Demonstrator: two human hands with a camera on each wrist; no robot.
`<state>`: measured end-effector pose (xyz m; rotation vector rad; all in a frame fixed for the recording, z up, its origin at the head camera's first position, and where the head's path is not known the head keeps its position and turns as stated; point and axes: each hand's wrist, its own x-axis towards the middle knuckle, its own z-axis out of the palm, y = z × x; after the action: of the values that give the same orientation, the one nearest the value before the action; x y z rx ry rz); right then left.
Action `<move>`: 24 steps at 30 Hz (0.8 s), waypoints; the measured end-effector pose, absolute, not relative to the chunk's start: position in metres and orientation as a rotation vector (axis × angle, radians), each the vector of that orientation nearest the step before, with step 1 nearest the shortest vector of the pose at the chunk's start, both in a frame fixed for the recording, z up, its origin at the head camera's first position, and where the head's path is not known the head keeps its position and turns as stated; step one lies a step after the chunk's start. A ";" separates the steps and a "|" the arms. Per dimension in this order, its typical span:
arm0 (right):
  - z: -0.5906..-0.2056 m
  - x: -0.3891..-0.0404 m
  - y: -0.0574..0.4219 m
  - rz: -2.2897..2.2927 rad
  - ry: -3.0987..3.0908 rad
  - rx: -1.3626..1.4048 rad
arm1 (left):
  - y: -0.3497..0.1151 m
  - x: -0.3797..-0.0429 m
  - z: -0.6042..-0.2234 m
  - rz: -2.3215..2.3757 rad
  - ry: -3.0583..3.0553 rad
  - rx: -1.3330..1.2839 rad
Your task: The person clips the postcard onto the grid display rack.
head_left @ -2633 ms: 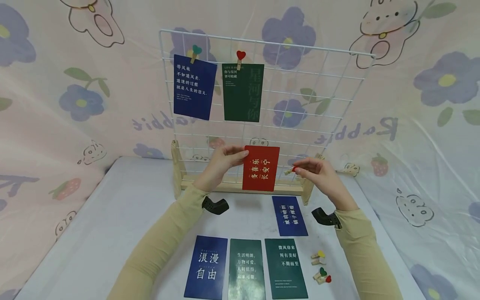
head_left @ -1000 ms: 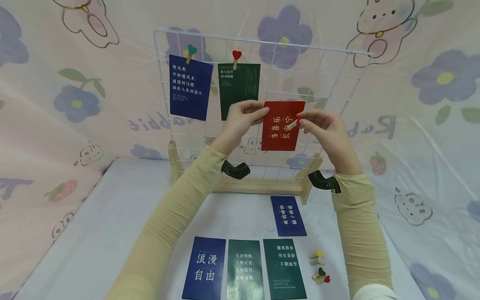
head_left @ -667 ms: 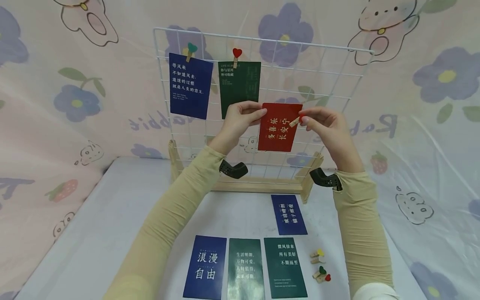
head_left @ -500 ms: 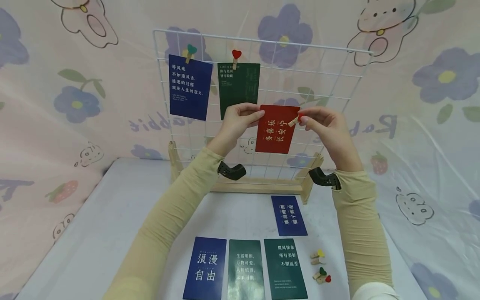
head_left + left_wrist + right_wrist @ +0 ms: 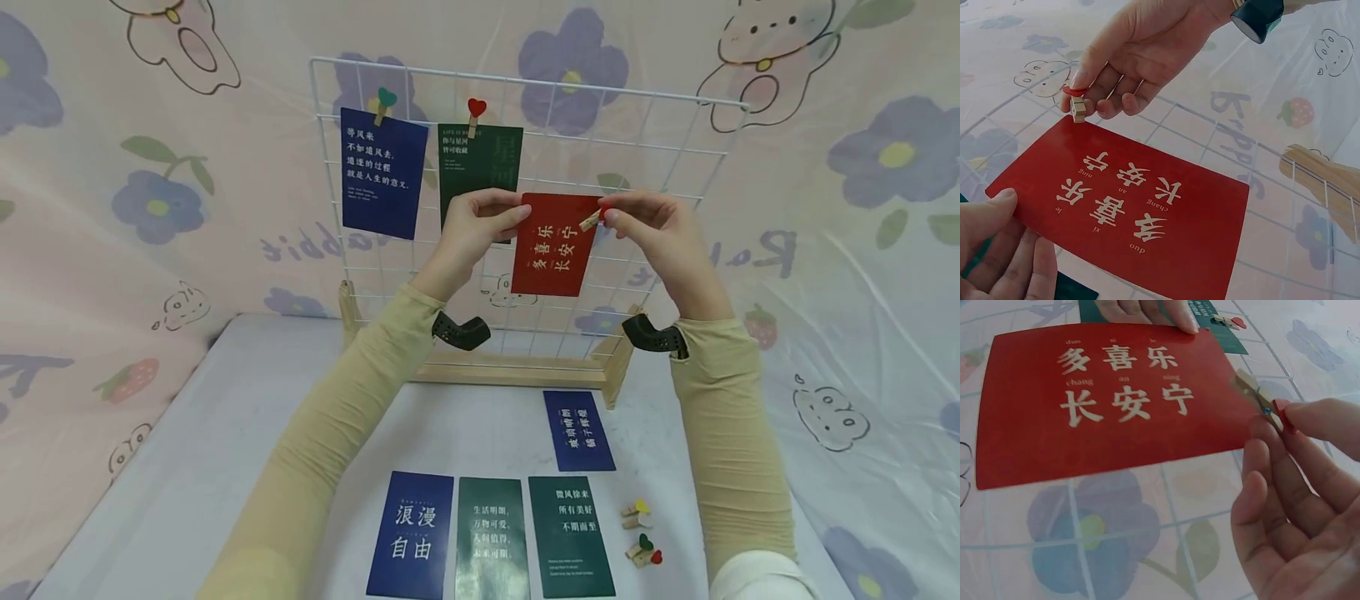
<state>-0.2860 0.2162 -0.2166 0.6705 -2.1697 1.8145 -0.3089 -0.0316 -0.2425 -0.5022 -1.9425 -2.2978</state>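
Note:
My left hand pinches a red card by its upper left corner, thumb in front. The card hangs before the white wire grid, its white characters turned sideways in the head view. At the card's upper right, my right hand pinches a small wooden clothespin with a red heart between thumb and fingertips. The clothespin lies at the card's edge in the right wrist view; whether it bites the card I cannot tell. Part of a green card on the grid is hidden behind my left hand.
A blue card is clipped on the grid left of the green one. The grid stands on a wooden base. On the white table lie several blue and green cards and loose heart clothespins at the right.
Both hands have risen from low before the grid, bringing the red card and clothespin up. The clothespin has gone from beside the card to its upper right edge. Lately both hands rose slightly.

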 end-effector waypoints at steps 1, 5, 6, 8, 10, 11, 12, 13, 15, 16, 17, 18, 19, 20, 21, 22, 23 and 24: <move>-0.214 -0.286 0.215 1.807 -2.173 0.664 | -0.031 -0.309 -0.240 -2.288 -1.933 -0.509; -0.205 -0.286 0.212 1.771 -2.180 0.635 | -0.030 -0.311 -0.230 -2.252 -1.901 -0.511; -0.203 -0.287 0.211 1.762 -2.178 0.629 | -0.030 -0.311 -0.228 -2.243 -1.895 -0.507; -0.200 -0.287 0.209 1.766 -2.161 0.625 | -0.031 -0.312 -0.225 -2.237 -1.881 -0.501; -0.198 -0.287 0.208 1.769 -2.149 0.619 | -0.031 -0.313 -0.223 -2.246 -1.865 -0.501; -0.197 -0.287 0.207 1.768 -2.143 0.617 | -0.031 -0.314 -0.222 -2.252 -1.857 -0.503; -0.196 -0.287 0.207 1.766 -2.137 0.618 | -0.030 -0.314 -0.221 -2.257 -1.851 -0.505; -0.195 -0.287 0.206 1.766 -2.133 0.616 | -0.030 -0.314 -0.221 -2.260 -1.842 -0.508; -0.193 -0.288 0.206 1.755 -2.128 0.616 | -0.029 -0.315 -0.219 -2.260 -1.825 -0.513; -0.192 -0.289 0.205 1.751 -2.121 0.619 | -0.028 -0.315 -0.218 -2.257 -1.818 -0.513; -0.191 -0.289 0.205 1.746 -2.112 0.624 | -0.027 -0.315 -0.217 -2.249 -1.809 -0.514; -0.190 -0.290 0.204 1.738 -2.104 0.628 | -0.027 -0.314 -0.215 -2.238 -1.802 -0.515; -0.189 -0.291 0.204 1.725 -2.098 0.631 | -0.026 -0.314 -0.214 -2.230 -1.794 -0.513; -0.188 -0.293 0.203 1.707 -2.097 0.631 | -0.025 -0.314 -0.213 -2.228 -1.787 -0.508; -0.187 -0.294 0.203 1.686 -2.096 0.630 | -0.024 -0.314 -0.211 -2.221 -1.784 -0.502; -0.186 -0.296 0.202 1.668 -2.096 0.622 | -0.023 -0.314 -0.210 -2.216 -1.780 -0.498; -0.184 -0.297 0.201 1.642 -2.099 0.615 | -0.023 -0.314 -0.209 -2.206 -1.777 -0.499; -0.183 -0.299 0.201 1.616 -2.102 0.604 | -0.022 -0.314 -0.207 -2.198 -1.776 -0.498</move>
<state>-0.2987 0.2009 -0.1829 0.6044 -2.1016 1.6160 -0.3136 -0.0221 -0.2074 -0.4983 -1.7763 -2.1978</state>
